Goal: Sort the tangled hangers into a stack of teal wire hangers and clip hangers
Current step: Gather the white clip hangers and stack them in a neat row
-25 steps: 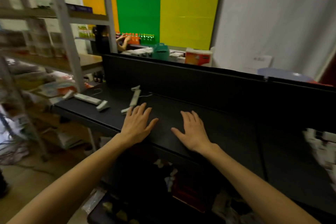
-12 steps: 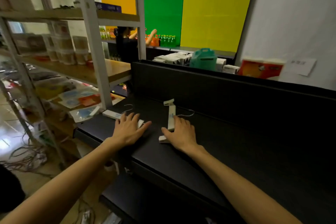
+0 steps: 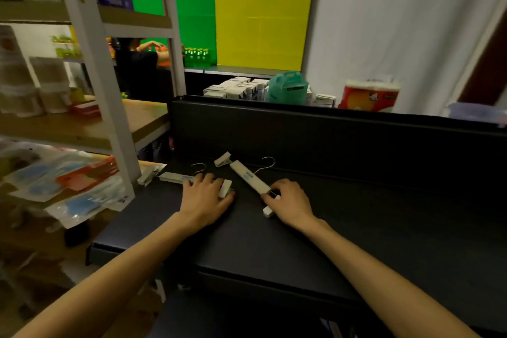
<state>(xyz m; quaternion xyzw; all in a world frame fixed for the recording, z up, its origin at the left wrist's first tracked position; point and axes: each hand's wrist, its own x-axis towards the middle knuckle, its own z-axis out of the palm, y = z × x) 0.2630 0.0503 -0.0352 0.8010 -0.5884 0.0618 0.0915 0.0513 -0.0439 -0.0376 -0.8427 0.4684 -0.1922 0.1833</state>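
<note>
So there are two white clip hangers lying on the black table [image 3: 274, 269], no teal wire ones anywhere in view. The left clip hanger [image 3: 178, 178] runs roughly side to side, and the left hand [image 3: 204, 197] lies flat over its right end, fingers straight and pressing down rather than wrapped around anything. The clip at that end pokes out just beside the fingertips. The right clip hanger [image 3: 249, 180] lies on a diagonal, far end up-left, near end pointing down-right straight at the right hand [image 3: 290, 202]. That hand sits on the near end of the bar, fingers bent over the bar and clip, though I can't tell if it's really gripping or only touching.

Each hand is already on its own hanger, so my guess is the next move is sliding the two together into one pile, and the diagonal one will need turning to line up with the other.

Both look like flat, smooth, rectangular bars, probably painted wood or plastic, with thin shiny metal hooks rising from the middle and chunky white clips at the ends. The table surface is matte and dark.
</note>
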